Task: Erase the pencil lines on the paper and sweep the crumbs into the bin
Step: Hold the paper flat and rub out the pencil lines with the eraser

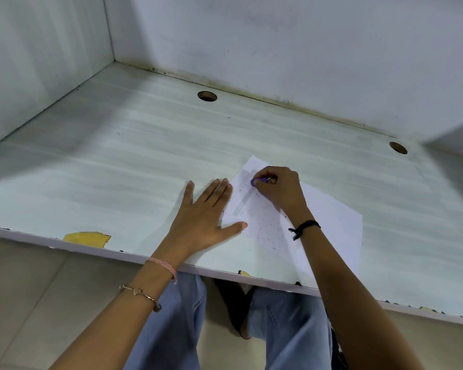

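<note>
Right hand (278, 190) is curled tight round a purple eraser (258, 181), whose tip is pressed on the paper (332, 222) close to the sheet's far corner. Left hand (201, 217) lies flat with straight fingers just left of the grip, thumb and fingertips over the sheet's left edge, palm on the desk (118, 156). Dark crumbs (267, 231) are scattered on the sheet on the near side of the grip, between the two wrists. The sheet sits skewed, and its near portion runs close to the chipped front edge (91, 249). Bare desktop extends left of and beyond the grip to the back wall (278, 49). One round hole (207, 96) lies beyond the grip, another (398, 147) to its right.
</note>
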{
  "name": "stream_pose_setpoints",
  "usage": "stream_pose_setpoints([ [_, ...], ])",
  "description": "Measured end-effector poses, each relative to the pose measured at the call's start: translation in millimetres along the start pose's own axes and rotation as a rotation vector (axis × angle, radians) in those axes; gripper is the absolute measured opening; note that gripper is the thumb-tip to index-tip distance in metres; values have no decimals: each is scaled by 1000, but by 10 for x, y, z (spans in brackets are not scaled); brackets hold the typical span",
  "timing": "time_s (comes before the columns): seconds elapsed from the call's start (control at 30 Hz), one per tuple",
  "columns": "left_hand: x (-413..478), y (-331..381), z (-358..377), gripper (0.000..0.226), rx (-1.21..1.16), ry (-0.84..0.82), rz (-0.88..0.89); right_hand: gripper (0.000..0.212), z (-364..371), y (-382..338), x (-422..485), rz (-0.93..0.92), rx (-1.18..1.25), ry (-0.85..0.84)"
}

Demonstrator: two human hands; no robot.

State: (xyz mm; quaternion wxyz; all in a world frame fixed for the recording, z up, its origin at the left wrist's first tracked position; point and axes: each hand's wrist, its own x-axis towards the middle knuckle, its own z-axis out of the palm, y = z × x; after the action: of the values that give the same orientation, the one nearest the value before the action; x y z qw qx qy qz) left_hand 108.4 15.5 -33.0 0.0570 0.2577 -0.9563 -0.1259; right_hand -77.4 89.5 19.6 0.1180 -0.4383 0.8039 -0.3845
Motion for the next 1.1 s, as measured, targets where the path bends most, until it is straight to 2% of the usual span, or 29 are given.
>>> stream_pose_setpoints([
  [0.13, 0, -1, 2, 103, 0, 5, -2, 5, 13, -18, -159, -33, 1, -205],
  [0.3, 3, -8, 9, 102, 3, 0, 4, 5, -15, 71, 42, 45, 75, 6],
  [0.4, -1, -11, -2, 103, 3, -5, 8, 5, -1, 133, 2, 26, 106, -3],
  [0.53, 8, -12, -8, 102, -49, 8, 5, 4, 9, 259, -144, 20, 289, 78],
  [0.73, 73, 100, -55, 97, -88, -5, -5, 7, -4, 244, -230, 4, 403, 44],
  [0.87, 316, 207, -55, 95, -38, -24, 0, 7, 17, 237, -278, -22, 347, 53],
  [1.1, 379, 250, 18, 106, -6, 3, -39, 12, 52, 223, -334, -137, 115, 44],
])
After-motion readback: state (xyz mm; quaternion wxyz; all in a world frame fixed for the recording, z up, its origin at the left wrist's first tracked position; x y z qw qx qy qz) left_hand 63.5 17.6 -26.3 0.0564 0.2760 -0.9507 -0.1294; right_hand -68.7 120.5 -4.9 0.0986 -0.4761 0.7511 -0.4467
